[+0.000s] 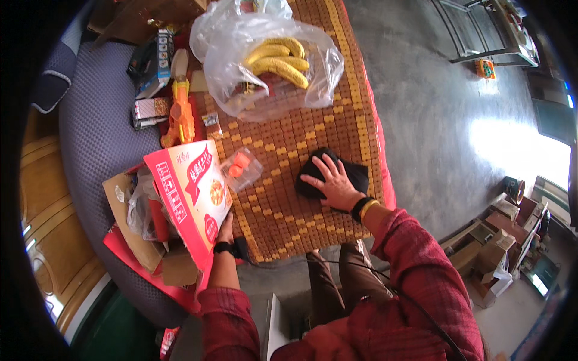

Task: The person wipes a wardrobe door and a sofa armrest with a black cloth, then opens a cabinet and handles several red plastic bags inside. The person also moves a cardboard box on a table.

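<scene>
My right hand [334, 183] lies with its fingers spread on a bunched black cloth [359, 175], pressing it against the brown tile mat [283, 225] near the right edge. My left hand [225, 230] is against the right side of a red and white cardboard carton [201, 180]; the carton hides its fingers. Close to that carton is a clear plastic box [250, 174] with a small orange item [239, 163] in it. Farther back, a bunch of bananas [280, 60] lies with a clear plastic bag [229, 63] around it.
Left of the mat are an orange toy gun [180, 114], a small snack packet [212, 125] and a blue box [161, 63]. A grey padded seat [96, 144] curves along the left. A thin black cable [289, 262] runs by the mat's near edge. Grey floor [415, 108] lies to the right.
</scene>
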`<state>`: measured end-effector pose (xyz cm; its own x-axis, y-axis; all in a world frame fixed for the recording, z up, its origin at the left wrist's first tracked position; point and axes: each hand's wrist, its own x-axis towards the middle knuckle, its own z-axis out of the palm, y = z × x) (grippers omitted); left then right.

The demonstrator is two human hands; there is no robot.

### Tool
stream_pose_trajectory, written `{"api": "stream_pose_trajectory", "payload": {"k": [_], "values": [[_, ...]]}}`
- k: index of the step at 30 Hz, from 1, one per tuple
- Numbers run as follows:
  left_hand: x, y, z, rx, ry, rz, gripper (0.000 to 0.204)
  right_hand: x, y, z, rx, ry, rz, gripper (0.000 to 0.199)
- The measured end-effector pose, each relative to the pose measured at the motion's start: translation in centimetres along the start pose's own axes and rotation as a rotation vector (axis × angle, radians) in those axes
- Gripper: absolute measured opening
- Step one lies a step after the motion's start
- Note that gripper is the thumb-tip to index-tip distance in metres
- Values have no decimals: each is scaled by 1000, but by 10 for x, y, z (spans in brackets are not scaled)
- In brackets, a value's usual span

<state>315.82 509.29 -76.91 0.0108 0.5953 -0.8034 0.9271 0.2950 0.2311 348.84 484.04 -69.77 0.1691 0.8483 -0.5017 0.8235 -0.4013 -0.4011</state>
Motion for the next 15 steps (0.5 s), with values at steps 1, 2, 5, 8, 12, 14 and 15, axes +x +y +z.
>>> {"api": "stream_pose_trajectory", "payload": {"k": [1,2,5,8,12,14,15], "values": [[-3,3,0,3,-41,-18,67,-3,2,2,15,91,-45,97],[-1,9,1,32,-34,-58,66,-3,4,4,17,110,-46,98],[-5,5,6,26,16,202,62,-4,16,4,148,268,-138,94],[-16,-30,7,146,56,133,57,-2,37,-7,307,335,-168,90],[-40,-82,30,133,244,75,75,15,68,-30,337,723,184,84],[-47,-89,38,176,292,165,77,17,62,-24,253,707,159,78],[-48,-87,41,272,346,220,77,16,51,-12,231,587,71,70]]}}
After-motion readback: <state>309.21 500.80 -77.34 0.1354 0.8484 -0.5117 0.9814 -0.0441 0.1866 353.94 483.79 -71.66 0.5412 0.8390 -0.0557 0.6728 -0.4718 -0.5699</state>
